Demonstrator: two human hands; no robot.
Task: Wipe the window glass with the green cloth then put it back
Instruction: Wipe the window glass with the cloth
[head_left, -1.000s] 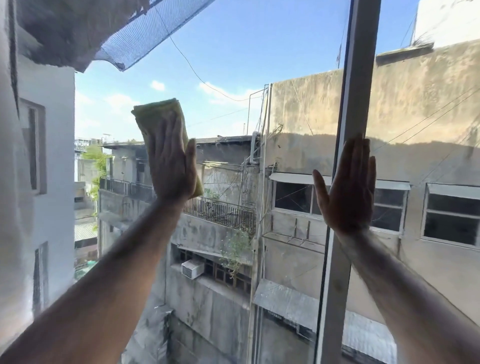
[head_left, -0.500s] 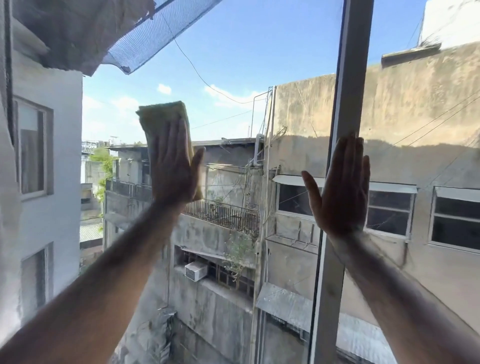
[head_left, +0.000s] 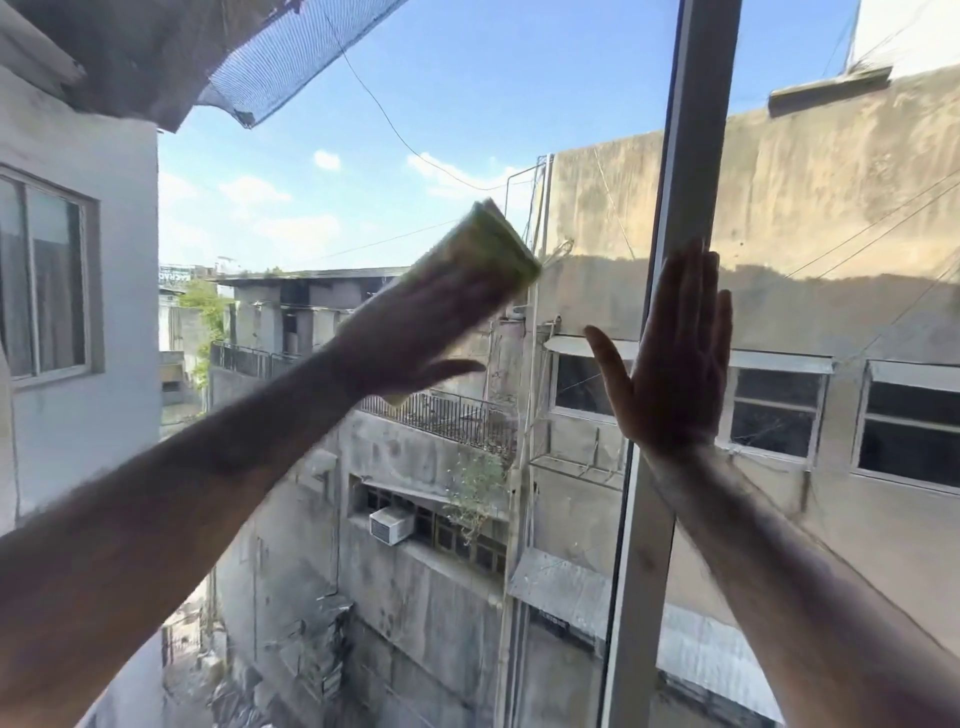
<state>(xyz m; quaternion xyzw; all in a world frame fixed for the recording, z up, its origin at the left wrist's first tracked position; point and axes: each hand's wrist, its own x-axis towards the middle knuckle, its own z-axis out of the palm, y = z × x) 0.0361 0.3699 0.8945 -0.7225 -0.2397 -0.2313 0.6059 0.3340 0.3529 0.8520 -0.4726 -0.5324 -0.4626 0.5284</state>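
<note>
- Since the earlier frames, the left hand (head_left: 415, 338) has swept the green cloth (head_left: 493, 249) rightward across the window glass (head_left: 322, 218), from an upright pose at the left of the pane to a slanted one near the pane's middle; the right hand (head_left: 675, 358) has hardly shifted.
- Now the cloth lies up and to the right of the left wrist, its long axis slanting from lower left to upper right, its top corner close to the grey window frame (head_left: 696, 156) but apart from it.
- Left hand: fingers spread flat over the cloth, palm pressing it to the glass, thumb sticking out below; it pins the cloth rather than gripping it. Motion blur softens its outline.
- Right hand: empty, fingers straight and together, thumb out to the left, palm flat against the frame and the glass just beside it, apparently bracing.
- The left hand alone works the cloth; the right hand is near it, to its right.
- Judgement: wiping is mid-stroke; the next pass likely reverses or drops lower before the cloth meets the frame. Where the cloth goes back cannot be seen.
</note>
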